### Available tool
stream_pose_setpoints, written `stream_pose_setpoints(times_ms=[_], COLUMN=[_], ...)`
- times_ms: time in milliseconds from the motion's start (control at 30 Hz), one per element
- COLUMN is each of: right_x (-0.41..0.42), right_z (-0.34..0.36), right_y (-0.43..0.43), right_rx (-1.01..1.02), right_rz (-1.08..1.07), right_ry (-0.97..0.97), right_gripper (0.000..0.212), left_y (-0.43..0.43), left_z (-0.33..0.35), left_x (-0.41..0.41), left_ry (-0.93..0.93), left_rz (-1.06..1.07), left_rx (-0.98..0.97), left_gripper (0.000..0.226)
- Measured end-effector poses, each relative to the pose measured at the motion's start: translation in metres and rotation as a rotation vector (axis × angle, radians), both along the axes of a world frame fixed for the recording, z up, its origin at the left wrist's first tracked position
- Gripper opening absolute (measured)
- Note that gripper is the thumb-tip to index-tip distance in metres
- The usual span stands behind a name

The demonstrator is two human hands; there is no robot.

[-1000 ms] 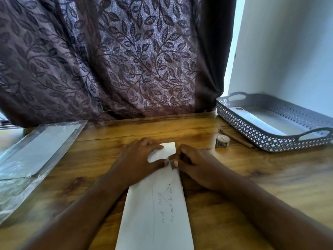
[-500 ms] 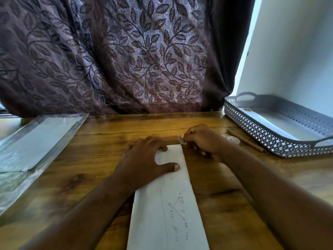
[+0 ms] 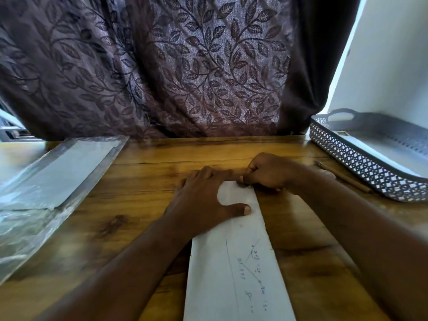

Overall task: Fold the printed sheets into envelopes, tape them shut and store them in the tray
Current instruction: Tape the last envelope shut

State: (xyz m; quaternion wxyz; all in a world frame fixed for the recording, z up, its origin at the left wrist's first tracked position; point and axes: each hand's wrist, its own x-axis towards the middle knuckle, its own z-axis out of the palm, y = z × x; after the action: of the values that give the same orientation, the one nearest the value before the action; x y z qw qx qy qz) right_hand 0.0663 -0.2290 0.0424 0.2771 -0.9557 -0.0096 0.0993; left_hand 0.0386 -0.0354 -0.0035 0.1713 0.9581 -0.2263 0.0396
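Envelope: long white folded paper envelope (image 3: 236, 258) lies at 6 o'clock on the brown wooden table (image 3: 143, 205). Left hand (image 3: 203, 200), spread flat, pins it steady. Right hand (image 3: 268, 172), fingers curled, presses its 1 o'clock corner, probably seating tape; grip contents indiscernible. Grey perforated plastic tray (image 3: 361, 167) waits at 2 o'clock.

left hand (image 3: 203, 200) flat on the folded sheet (image 3: 236, 262), right hand (image 3: 268, 172) pinching its far corner.
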Motion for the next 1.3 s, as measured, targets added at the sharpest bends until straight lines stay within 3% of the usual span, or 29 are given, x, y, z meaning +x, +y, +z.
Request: stream_pose_setpoints(times_ms=[300,633,767,867,1067,1300], right_x=[0.002,0.004,0.003,0.004,0.002,0.001], right_z=[-0.007,-0.011,-0.009,-0.008,-0.01,-0.014], right_y=[0.003,0.001,-0.001,-0.006,-0.014,-0.014], right_rx=[-0.009,0.007,0.031,0.076,0.128,0.221], right_rz=[-0.025,-0.044,-0.056,-0.056,-0.054,-0.109], right_ry=[-0.049,-0.105,-0.095,-0.088,-0.12,-0.097], right_gripper=[0.032,0.031,0.032,0.027,0.018,0.012], left_y=[-0.002,0.0,-0.001,-0.001,-0.002,-0.004], left_z=[0.002,0.007,0.011,0.013,0.006,0.003], left_x=[0.0,-0.006,-0.006,-0.007,-0.003,0.001], left_ry=[0.012,-0.08,-0.256,-0.263,-0.186,-0.129], left_rz=[0.006,-0.059,-0.131,-0.148,-0.18,-0.163], left_rx=[0.06,0.116,0.252,0.243,0.146,0.156], left_gripper=[0.09,0.071,0.083,0.087,0.05,0.048])
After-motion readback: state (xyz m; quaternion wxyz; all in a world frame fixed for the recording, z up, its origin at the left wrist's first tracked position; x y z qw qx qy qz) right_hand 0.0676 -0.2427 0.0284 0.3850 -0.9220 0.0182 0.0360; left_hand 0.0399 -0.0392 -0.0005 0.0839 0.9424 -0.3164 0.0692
